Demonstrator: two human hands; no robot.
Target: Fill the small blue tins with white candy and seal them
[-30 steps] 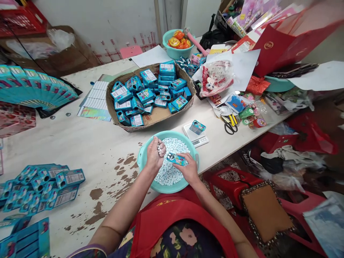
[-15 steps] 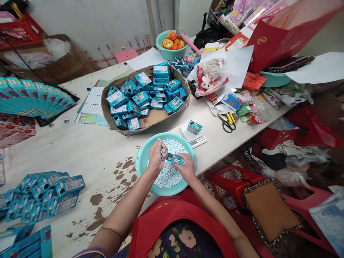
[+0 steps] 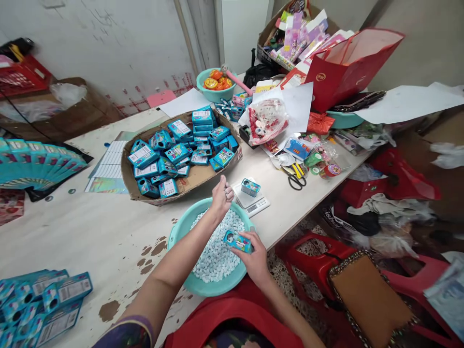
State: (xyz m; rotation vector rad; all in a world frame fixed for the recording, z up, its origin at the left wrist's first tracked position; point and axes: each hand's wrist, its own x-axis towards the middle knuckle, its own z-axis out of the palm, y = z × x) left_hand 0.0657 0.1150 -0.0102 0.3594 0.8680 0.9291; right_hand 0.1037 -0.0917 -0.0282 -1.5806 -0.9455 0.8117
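Observation:
My right hand (image 3: 255,258) grips a small blue candy box (image 3: 237,241) over the right side of a turquoise basin (image 3: 175,235). Pale candies show in the round hole at the box's end. Loose pale blue-white candies (image 3: 213,253) fill the basin. My left hand (image 3: 221,197) is closed in a fist above the basin's far rim, near the scale, with a few candies just showing between its fingers. On the small white kitchen scale (image 3: 256,207) sits another blue candy box (image 3: 250,187), apart from both hands.
A cut-down cardboard carton (image 3: 145,197) heaped with blue boxes stands behind the basin. More blue boxes (image 3: 47,304) are stacked at the front left. Black-handled scissors (image 3: 297,181) lie right of the scale. A red stool (image 3: 308,251) stands by the table's right edge.
My left hand has moved from the box's hole up and away toward the scale, still closed. The box in my right hand has tilted, its hole now facing more upward. The view has shifted.

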